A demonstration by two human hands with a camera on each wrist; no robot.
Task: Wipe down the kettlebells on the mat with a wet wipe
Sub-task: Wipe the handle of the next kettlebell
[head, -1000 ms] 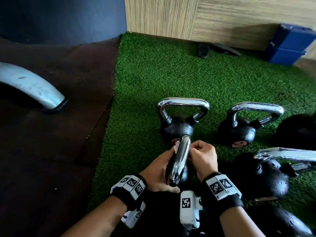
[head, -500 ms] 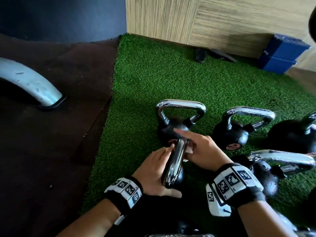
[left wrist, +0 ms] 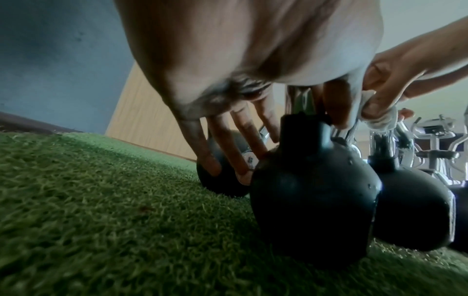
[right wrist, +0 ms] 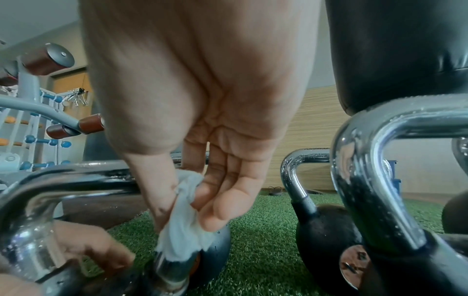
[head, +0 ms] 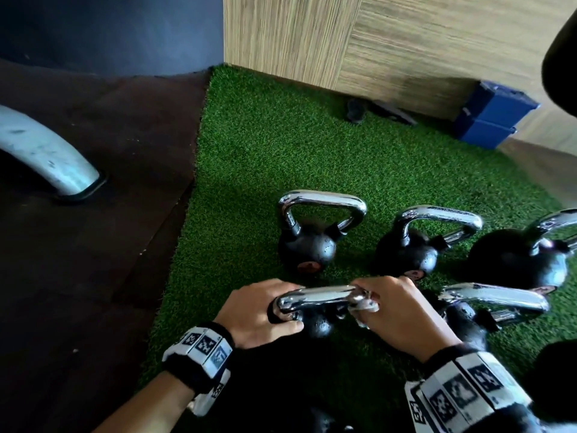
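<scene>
2 hands (head: 259, 310) (head: 402, 310) on chrome handle (head: 315, 296) (crumpled white wipe (head: 367, 304) right).

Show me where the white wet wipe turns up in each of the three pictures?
Head: wet wipe bunched in the right hand, lower centre.
Left wrist: wet wipe at upper right.
Right wrist: wet wipe in the centre, below the palm.
Shared landmark: the chrome handle it rubs.

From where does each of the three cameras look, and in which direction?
Head: worn high, faces down at both hands on the nearest chrome-handled black kettlebell on green turf.
Left wrist: low, faces along the left hand toward that kettlebell's body.
Right wrist: low, faces along the right hand pinching the white wet wipe.
All share the wipe.
</scene>
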